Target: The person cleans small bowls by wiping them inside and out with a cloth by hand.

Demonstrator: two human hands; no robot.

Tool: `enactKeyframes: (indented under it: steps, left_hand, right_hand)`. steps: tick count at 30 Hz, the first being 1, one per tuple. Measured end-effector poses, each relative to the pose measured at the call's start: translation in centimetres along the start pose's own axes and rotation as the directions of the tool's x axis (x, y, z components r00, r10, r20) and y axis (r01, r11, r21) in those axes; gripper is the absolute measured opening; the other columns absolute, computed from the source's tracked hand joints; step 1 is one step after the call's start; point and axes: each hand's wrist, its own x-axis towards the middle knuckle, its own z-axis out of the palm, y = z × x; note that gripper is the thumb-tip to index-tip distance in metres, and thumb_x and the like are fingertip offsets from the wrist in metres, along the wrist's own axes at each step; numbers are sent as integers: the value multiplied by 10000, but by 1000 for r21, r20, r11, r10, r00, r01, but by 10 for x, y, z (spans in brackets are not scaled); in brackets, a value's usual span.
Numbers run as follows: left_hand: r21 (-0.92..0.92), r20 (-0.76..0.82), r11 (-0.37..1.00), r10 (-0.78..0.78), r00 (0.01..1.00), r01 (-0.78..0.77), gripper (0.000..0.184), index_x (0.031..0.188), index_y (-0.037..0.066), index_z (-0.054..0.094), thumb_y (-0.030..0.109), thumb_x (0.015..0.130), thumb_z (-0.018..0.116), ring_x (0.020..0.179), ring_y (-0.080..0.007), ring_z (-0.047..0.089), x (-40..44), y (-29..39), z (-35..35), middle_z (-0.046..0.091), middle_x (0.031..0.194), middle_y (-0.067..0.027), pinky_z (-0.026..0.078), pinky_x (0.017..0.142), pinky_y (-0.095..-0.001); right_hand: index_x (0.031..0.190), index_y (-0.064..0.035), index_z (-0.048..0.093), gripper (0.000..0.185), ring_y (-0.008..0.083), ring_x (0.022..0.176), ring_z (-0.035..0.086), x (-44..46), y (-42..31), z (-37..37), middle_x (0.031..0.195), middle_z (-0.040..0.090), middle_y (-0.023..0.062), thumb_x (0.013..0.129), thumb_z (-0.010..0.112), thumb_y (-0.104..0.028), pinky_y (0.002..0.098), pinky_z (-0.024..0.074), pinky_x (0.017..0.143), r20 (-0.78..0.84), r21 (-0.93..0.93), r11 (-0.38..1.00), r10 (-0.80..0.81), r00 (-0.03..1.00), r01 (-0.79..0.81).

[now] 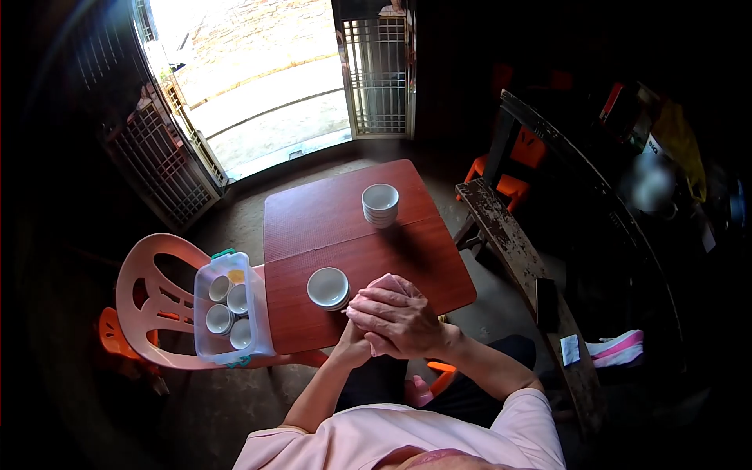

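A pink cloth [387, 285] is bunched between my two hands at the near edge of the red-brown table [313, 227]. My right hand [403, 317] lies over it with bent fingers wrapped round it. Below and mostly behind it, my left hand [354, 345] is largely covered, its fingers hidden. Whether a bowl is inside the cloth cannot be seen. Just left of my hands stands a short stack of white bowls [328, 288]. A taller stack of white bowls [380, 205] is near the table's far side.
A clear plastic bin [263, 317] with several white cups sits on a pink plastic chair [137, 270] at the left. A worn wooden bench [513, 243] runs along the right, with an orange chair [513, 188] behind it. An open doorway lies beyond the table.
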Motion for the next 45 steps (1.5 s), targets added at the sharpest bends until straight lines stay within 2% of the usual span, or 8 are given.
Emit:
enactKeyframes:
  steps: [5,6,14,18,22,30,37,45]
  left_hand:
    - [288,74,946,-175,982,147,150,1035,-22,605,59,910,624,849,-44,561,0,15,3,631,927,5,474,727,-205]
    - [262,58,955,-159,985,139,146,1034,-21,606,57,912,622,847,-43,561,1,12,6,631,925,7,474,726,-204]
    - [293,111,952,-122,986,85,138,945,-22,626,-10,817,675,781,-89,607,-7,13,-2,655,851,-42,502,697,-238]
    - [525,89,851,-27,996,-23,116,950,-16,654,-3,835,668,776,-122,618,-4,24,13,666,859,-76,501,700,-281]
    - [769,272,497,315,909,-402,112,917,-25,662,17,819,696,827,-149,627,11,8,13,671,934,-89,500,729,-305]
    - [-273,13,928,-260,966,253,258,1105,-34,616,-2,854,664,947,-136,624,4,30,4,652,1020,-68,504,868,-278]
    - [602,59,792,77,995,-97,176,1026,-25,642,-52,852,635,904,-118,599,5,-10,5,637,972,-48,493,771,-247]
    - [-474,-57,863,-231,971,177,333,1194,-47,545,61,889,625,1044,-232,628,14,12,4,632,1119,-149,498,948,-367]
  right_hand:
    - [1047,-45,657,230,270,1091,591,-10,57,16,1119,634,118,902,546,-185,412,471,934,-54,327,945,-6,999,23]
    - [1058,-41,649,228,277,1057,595,-4,49,4,1111,632,116,896,564,-176,385,473,923,350,755,358,489,799,-550]
    - [922,-58,677,170,267,978,606,-1,30,-2,954,648,90,815,599,-164,389,481,885,-28,321,946,66,997,-54]
    - [1057,-4,586,338,175,882,622,-14,43,20,965,636,98,922,456,-285,300,511,807,349,937,-217,542,765,-273]
    - [1070,27,598,421,194,767,647,-17,42,31,949,637,137,932,434,-336,301,552,700,455,843,-513,517,725,-163]
    - [1082,-18,638,372,162,949,601,-3,37,11,1061,626,74,935,463,-311,282,480,835,229,753,418,557,798,-508]
    - [1119,45,568,501,167,877,618,-28,34,43,990,631,104,929,390,-384,272,534,755,573,692,-720,501,648,-54]
    - [1161,-50,567,396,125,942,577,-13,51,4,1049,610,66,985,360,-338,270,462,830,384,831,85,628,677,-550]
